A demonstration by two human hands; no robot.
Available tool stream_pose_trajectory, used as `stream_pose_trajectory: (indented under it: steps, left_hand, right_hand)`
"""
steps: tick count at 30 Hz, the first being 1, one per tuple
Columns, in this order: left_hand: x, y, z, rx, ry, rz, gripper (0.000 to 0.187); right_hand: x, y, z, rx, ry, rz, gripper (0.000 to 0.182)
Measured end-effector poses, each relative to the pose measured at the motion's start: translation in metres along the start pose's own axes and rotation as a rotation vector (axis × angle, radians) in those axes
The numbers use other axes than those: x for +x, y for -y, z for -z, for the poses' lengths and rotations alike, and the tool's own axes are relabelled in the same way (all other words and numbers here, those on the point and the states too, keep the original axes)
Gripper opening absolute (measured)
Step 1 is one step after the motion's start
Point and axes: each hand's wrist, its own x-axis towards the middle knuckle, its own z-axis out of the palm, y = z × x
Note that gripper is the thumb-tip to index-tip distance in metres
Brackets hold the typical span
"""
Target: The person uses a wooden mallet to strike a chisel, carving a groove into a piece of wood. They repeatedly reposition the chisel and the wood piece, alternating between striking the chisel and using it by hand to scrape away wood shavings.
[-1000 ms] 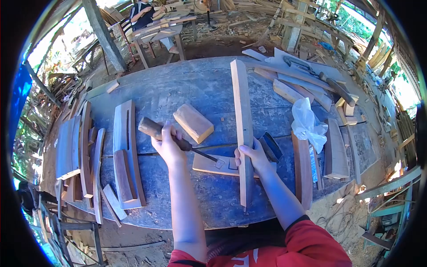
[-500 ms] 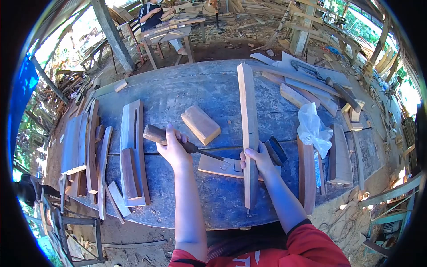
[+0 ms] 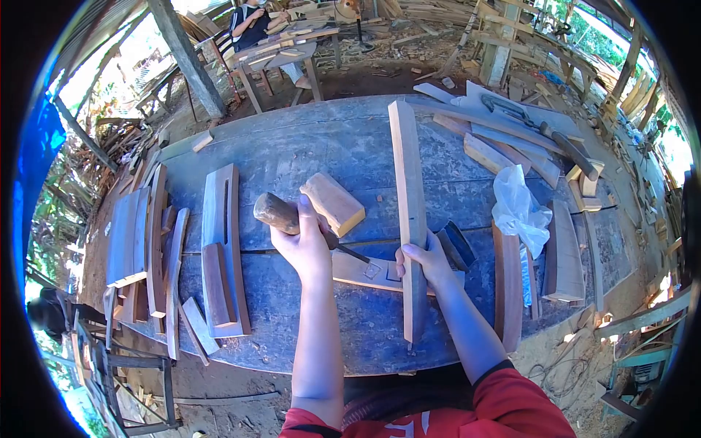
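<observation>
My left hand is wrapped round the wooden handle of a chisel, whose metal blade points right and down. Its tip is over a flat wood piece with square outlines drawn on it. A long squared wooden bar stands lengthwise in front of me, and my right hand grips its lower part. The bar crosses over the marked piece. Just beyond my left hand lies a short wood block. A dark tool or box, partly hidden, rests right of my right hand.
Curved and slotted wood pieces lie on the blue table at left. At right are a plastic bag, thick wood pieces, a clamp and a hammer. A person sits at another bench behind.
My left hand and the chisel have moved slightly right, and the handle is angled more toward the camera. My right hand still holds the bar. The whole view has shifted slightly.
</observation>
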Motion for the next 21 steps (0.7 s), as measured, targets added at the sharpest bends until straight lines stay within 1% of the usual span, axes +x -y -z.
stream_pose_trajectory:
  steps: [4,7,9,19,21]
  left_hand:
    - [-0.0036,-0.0011,-0.0036,0.012,0.018,-0.020,0.017]
    - [-0.0058,-0.0022,-0.0059,0.019,0.051,-0.043,0.019]
    - [-0.0087,-0.0074,-0.0107,0.053,0.038,-0.008,0.016]
    - [-0.0082,-0.0056,-0.0090,0.077,0.076,-0.012,0.016]
    - [-0.0080,-0.0065,-0.0109,0.063,0.077,0.011,0.017]
  right_hand:
    - [-0.0002,0.0010,-0.0004,-0.011,-0.010,-0.001,0.038]
    - [0.0002,0.0005,0.0002,-0.011,0.004,0.003,0.039]
    - [0.0003,0.0001,0.0003,-0.011,0.012,0.005,0.039]
    - [0.0016,-0.0032,0.0022,-0.028,0.021,0.007,0.040]
    - [0.0020,-0.0027,0.0022,-0.025,0.022,0.004,0.041]
